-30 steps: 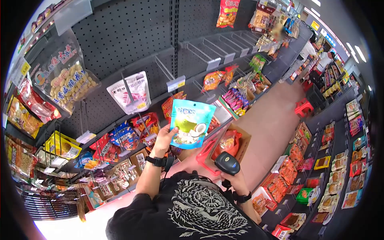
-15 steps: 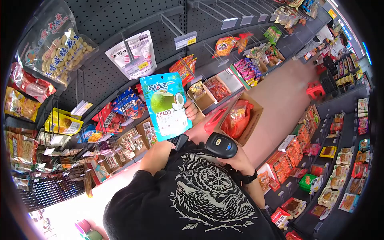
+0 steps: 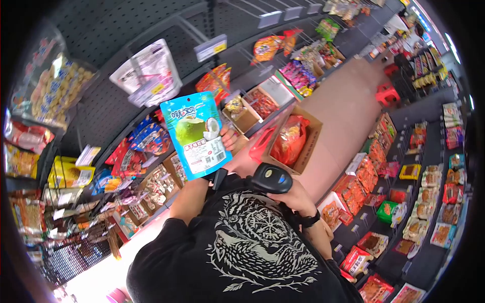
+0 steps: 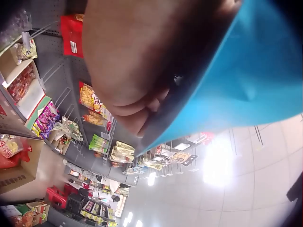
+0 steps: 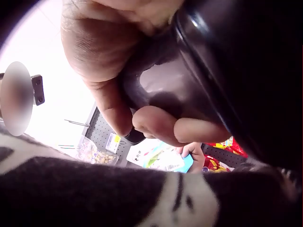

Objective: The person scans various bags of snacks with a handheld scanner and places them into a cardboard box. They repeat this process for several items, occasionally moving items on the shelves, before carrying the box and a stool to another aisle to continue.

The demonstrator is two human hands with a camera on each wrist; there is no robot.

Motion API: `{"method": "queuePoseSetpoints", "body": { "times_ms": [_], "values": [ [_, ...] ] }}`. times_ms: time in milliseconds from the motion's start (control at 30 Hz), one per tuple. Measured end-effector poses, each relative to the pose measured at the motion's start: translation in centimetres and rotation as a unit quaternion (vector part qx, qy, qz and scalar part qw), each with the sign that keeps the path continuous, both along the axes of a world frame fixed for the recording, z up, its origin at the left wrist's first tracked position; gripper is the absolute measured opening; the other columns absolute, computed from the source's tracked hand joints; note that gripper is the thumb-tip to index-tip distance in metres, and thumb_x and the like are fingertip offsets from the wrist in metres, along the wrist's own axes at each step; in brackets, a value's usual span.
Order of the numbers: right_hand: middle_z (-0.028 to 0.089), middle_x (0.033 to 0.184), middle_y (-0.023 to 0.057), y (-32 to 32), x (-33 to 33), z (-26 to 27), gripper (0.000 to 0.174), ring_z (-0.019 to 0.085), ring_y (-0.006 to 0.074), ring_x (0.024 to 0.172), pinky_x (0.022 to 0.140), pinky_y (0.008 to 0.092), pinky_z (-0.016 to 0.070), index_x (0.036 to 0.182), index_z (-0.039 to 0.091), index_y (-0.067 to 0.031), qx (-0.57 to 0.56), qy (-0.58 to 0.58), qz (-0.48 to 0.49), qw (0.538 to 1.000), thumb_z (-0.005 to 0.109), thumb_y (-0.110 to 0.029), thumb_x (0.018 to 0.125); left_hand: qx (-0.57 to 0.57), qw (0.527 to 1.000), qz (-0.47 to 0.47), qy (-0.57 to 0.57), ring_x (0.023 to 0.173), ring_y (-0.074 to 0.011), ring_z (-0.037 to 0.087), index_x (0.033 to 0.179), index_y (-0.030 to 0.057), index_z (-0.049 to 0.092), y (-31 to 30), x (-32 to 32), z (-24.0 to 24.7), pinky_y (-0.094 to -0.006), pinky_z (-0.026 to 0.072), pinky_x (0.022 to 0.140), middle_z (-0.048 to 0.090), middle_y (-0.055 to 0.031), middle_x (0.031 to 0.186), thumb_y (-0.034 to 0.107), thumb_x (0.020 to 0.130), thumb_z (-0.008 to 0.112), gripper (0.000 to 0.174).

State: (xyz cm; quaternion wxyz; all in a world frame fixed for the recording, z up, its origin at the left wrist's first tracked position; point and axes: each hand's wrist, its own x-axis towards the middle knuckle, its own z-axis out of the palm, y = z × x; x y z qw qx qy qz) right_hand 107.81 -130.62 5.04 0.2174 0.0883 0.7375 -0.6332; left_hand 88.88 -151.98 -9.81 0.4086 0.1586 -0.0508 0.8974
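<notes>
In the head view, my left hand (image 3: 229,138) grips a bright blue pouch (image 3: 188,118) by its right edge, fingertips curled over the side. A green coconut picture and a white label with a small barcode face the camera. The left wrist view shows the back of the blue pouch (image 4: 255,80) close up beside the curled fingers (image 4: 135,120). To the right and lower, my right hand (image 3: 295,198) holds a black barcode scanner (image 3: 272,178) with its head apart from the pouch. Fingers (image 5: 158,123) wrap the scanner's handle (image 5: 161,80) in the right wrist view.
Pegboard shelving with a white pouch (image 3: 151,73) and a clear peanut bag (image 3: 58,93) stands at left. On the floor ahead is a cardboard box (image 3: 309,144) with a red bag. Low snack shelves (image 3: 389,166) line the right side; a red stool (image 3: 387,93) stands farther off.
The blue pouch has turned so its labelled side faces the camera, and has moved left. The scanner has shifted slightly left and up toward it. The head view has swung a little.
</notes>
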Motion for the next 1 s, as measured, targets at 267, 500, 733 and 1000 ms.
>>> {"method": "queuePoseSetpoints", "body": {
  "times_ms": [267, 500, 733, 1000],
  "values": [
    [0.068, 0.099, 0.0079, 2.5, 3.3, 0.6, 0.045, 0.061, 0.0127, 0.089, 0.084, 0.0285, 0.0479, 0.109, 0.061, 0.0012, 0.023, 0.019, -0.022, 0.999, 0.079, -0.007, 0.069, -0.566, 0.818, 0.081, -0.051, 0.076, -0.0156, 0.062, 0.103, -0.0012, 0.055, 5.9, 2.1, -6.3, -0.0257, 0.0513, 0.066, 0.062, -0.0071, 0.092, 0.019, 0.093, 0.054, 0.023],
    [0.068, 0.097, 0.0059, 8.0, 6.6, 0.5, 0.043, 0.06, 0.0115, 0.089, 0.085, 0.028, 0.0475, 0.108, 0.062, 0.0011, 0.006, -0.015, -0.126, 0.992, 0.08, -0.007, 0.069, -0.769, 0.535, 0.061, 0.345, 0.076, -0.0181, 0.063, 0.101, 0.0013, 0.06, 16.4, 3.1, -3.1, -0.033, 0.0508, 0.062, 0.065, -0.0089, 0.091, 0.017, 0.091, 0.055, 0.018],
    [0.066, 0.086, 0.0033, 11.8, 7.3, 0.1, 0.033, 0.059, 0.0102, 0.071, 0.067, 0.027, 0.0488, 0.101, 0.063, -0.0006, -0.048, -0.055, -0.221, 0.973, 0.076, -0.003, 0.071, -0.565, 0.774, 0.064, 0.278, 0.099, -0.0192, 0.06, 0.122, 0.0026, 0.056, 24.9, -0.4, -17.4, -0.0356, 0.048, 0.088, 0.064, -0.01, 0.112, 0.016, 0.088, 0.059, 0.037],
    [0.057, 0.068, 0.0021, 11.9, 2.8, -1.9, 0.017, 0.054, 0.0112, 0.057, 0.052, 0.026, 0.042, 0.093, 0.058, -0.0029, -0.106, 0.012, -0.108, 0.988, 0.065, -0.005, 0.078, -0.689, 0.584, 0.364, 0.228, 0.086, -0.0185, 0.063, 0.104, 0.004, 0.064, 12.1, -3.9, -2.3, -0.0338, 0.0513, 0.074, 0.068, -0.0074, 0.093, 0.02, 0.09, 0.06, 0.021]
  ]
}}
